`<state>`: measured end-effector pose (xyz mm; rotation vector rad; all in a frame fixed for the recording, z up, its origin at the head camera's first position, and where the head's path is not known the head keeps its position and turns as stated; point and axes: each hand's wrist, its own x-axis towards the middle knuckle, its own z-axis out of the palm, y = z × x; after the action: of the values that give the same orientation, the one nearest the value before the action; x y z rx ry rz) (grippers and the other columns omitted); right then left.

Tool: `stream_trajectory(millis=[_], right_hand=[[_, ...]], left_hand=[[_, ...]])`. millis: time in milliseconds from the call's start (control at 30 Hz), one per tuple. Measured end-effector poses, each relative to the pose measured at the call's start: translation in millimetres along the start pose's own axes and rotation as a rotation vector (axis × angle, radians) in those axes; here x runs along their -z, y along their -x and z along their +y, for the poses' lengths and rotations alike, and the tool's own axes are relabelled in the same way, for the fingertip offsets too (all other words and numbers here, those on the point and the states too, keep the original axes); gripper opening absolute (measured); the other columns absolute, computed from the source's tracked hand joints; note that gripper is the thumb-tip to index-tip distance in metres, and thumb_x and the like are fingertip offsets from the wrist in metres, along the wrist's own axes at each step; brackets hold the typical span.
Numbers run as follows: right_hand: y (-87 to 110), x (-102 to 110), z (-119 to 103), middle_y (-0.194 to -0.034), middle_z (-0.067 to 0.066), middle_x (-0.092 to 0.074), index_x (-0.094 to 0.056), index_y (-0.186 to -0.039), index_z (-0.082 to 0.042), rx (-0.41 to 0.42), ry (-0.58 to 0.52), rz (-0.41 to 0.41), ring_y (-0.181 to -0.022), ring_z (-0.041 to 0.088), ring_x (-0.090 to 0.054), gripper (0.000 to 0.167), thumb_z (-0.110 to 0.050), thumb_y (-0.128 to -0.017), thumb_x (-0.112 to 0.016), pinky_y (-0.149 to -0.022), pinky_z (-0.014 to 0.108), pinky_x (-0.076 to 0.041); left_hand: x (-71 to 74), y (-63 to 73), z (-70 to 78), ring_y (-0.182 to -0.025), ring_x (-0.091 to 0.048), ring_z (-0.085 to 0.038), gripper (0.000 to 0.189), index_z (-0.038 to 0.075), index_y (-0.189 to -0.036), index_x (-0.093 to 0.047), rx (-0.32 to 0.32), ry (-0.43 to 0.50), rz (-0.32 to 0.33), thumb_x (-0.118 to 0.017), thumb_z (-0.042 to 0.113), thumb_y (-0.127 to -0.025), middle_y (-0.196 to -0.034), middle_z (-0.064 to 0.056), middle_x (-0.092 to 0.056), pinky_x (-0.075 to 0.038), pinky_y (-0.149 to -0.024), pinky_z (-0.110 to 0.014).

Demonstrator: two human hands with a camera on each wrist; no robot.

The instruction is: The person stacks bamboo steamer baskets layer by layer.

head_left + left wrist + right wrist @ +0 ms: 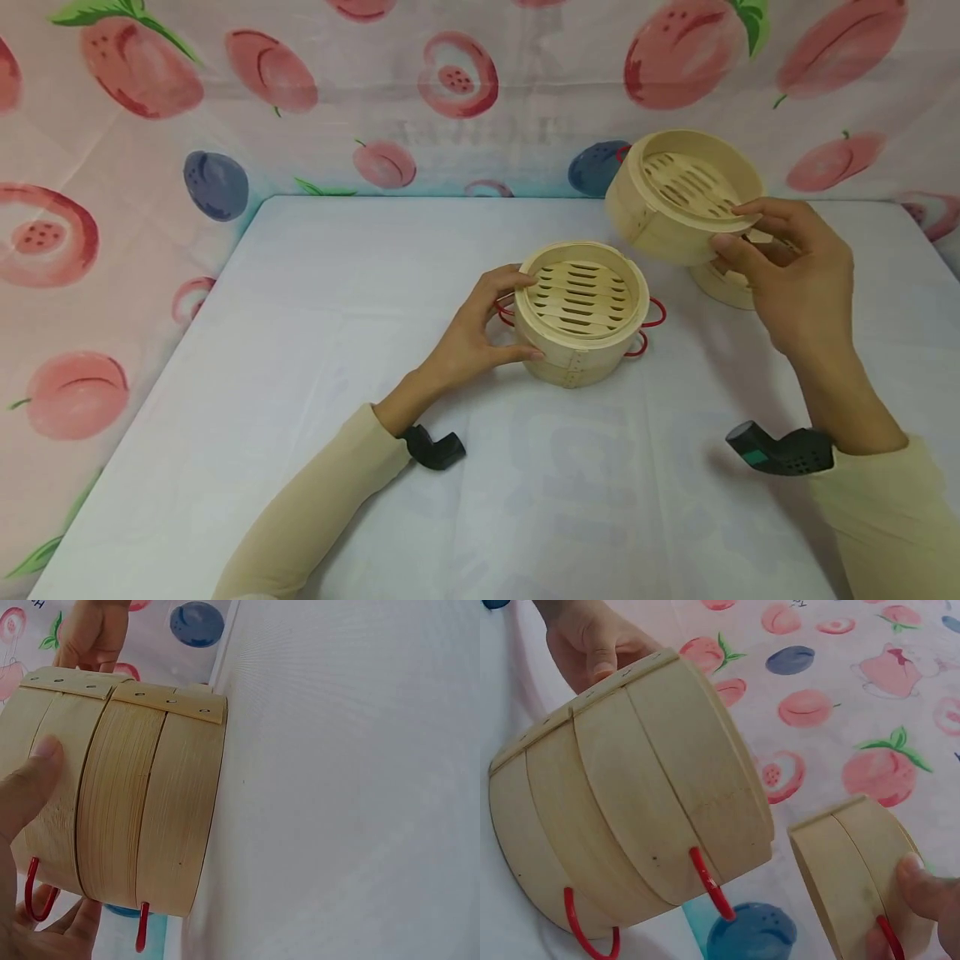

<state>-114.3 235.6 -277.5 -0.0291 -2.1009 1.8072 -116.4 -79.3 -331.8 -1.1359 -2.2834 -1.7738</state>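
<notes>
Two bamboo steamer baskets [573, 362] stand stacked on the table, with a slatted base in the upper one and red loop handles at the sides. My left hand [480, 321] grips the upper basket at its left, thumb on the front wall and fingers at the rim; in the left wrist view the thumb presses the bamboo wall [112, 802]. Up and to the right, my right hand [806, 267] pinches the rim of another steamer basket [648, 225], raised and tilted. The right wrist view shows that raised basket [847, 862] apart from the stack [637, 787].
Behind and below the raised basket sits another round bamboo piece [723, 287], partly hidden by it and the right hand. A white cloth covers the table [360, 267]. A fruit-print curtain [525, 83] hangs along the far edge. Each wrist wears a black camera mount [783, 450].
</notes>
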Motion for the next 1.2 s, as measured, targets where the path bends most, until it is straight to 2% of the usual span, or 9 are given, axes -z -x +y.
stream_trajectory(millis=[67,133,300,433,667,933,1100,1200], right_hand=[[1.2,0,-2,-0.105,0.005,-0.059,-0.066,-0.116,-0.005,0.014,0.004,-0.028,-0.072,0.009,-0.067,0.039,0.002,-0.079,-0.075,-0.066,0.016,-0.054],[2.6,0,-4,-0.108,0.005,-0.059,-0.066,-0.118,-0.005,0.049,0.082,-0.058,-0.076,0.009,-0.066,0.039,0.002,-0.080,-0.074,-0.068,0.015,-0.053],[6.1,-3,-6,-0.114,0.007,-0.058,-0.064,-0.119,-0.002,0.102,0.100,-0.154,-0.084,0.012,-0.065,0.040,0.008,-0.081,-0.071,-0.072,0.015,-0.052],[8.1,-4,-7,-0.110,0.011,-0.059,-0.063,-0.119,0.000,0.103,0.034,-0.210,-0.087,0.014,-0.066,0.041,0.011,-0.080,-0.070,-0.072,0.018,-0.053],[10.2,-6,-8,-0.110,0.016,-0.058,-0.061,-0.118,0.005,0.146,-0.005,-0.299,-0.086,0.017,-0.065,0.041,0.017,-0.080,-0.067,-0.072,0.019,-0.054],[10.2,-10,-5,-0.112,0.016,-0.054,-0.058,-0.116,0.011,0.250,0.020,-0.412,-0.086,0.019,-0.062,0.041,0.023,-0.077,-0.064,-0.073,0.019,-0.054],[12.0,-11,-3,-0.112,0.015,-0.053,-0.058,-0.117,0.010,0.256,0.038,-0.450,-0.085,0.017,-0.063,0.042,0.023,-0.078,-0.063,-0.073,0.018,-0.054],[13.6,-12,-4,-0.113,0.016,-0.052,-0.058,-0.118,0.010,0.242,0.033,-0.470,-0.086,0.018,-0.064,0.041,0.021,-0.079,-0.063,-0.073,0.019,-0.054]], left_hand=[[0.2,0.0,1.6,-0.138,-0.026,-0.028,0.075,-0.004,-0.131,-0.042,0.001,0.000,-0.001,-0.083,-0.007,-0.068,-0.140,-0.023,-0.035,-0.034,-0.105,-0.053],[0.5,-0.2,2.6,-0.137,-0.028,-0.028,0.075,-0.004,-0.132,-0.042,0.004,0.007,-0.005,-0.082,-0.007,-0.069,-0.142,-0.024,-0.033,-0.035,-0.105,-0.052],[0.3,-0.7,3.6,-0.135,-0.032,-0.025,0.069,-0.005,-0.132,-0.042,0.008,0.024,-0.005,-0.078,-0.008,-0.074,-0.146,-0.024,-0.028,-0.037,-0.105,-0.045],[-0.1,-0.9,3.7,-0.135,-0.034,-0.025,0.066,-0.005,-0.132,-0.041,0.005,0.045,0.001,-0.076,-0.009,-0.075,-0.149,-0.025,-0.025,-0.038,-0.105,-0.042],[-0.9,-0.8,3.6,-0.131,-0.040,-0.025,0.064,-0.009,-0.130,-0.042,-0.027,0.090,0.019,-0.073,-0.014,-0.075,-0.150,-0.025,-0.023,-0.039,-0.103,-0.046],[-1.8,-1.4,4.6,-0.128,-0.041,-0.040,0.066,-0.012,-0.129,-0.039,-0.054,0.130,0.065,-0.072,-0.019,-0.073,-0.147,-0.026,-0.026,-0.038,-0.104,-0.047],[-2.5,-0.1,-2.5,-0.126,-0.044,-0.042,0.076,-0.009,-0.137,-0.033,-0.050,0.147,0.069,-0.073,-0.018,-0.073,-0.148,-0.022,-0.028,-0.039,-0.103,-0.047],[-3.3,1.2,-12.9,-0.125,-0.046,-0.036,0.083,-0.003,-0.141,-0.030,-0.031,0.140,0.070,-0.074,-0.016,-0.073,-0.150,-0.015,-0.030,-0.039,-0.104,-0.043]])
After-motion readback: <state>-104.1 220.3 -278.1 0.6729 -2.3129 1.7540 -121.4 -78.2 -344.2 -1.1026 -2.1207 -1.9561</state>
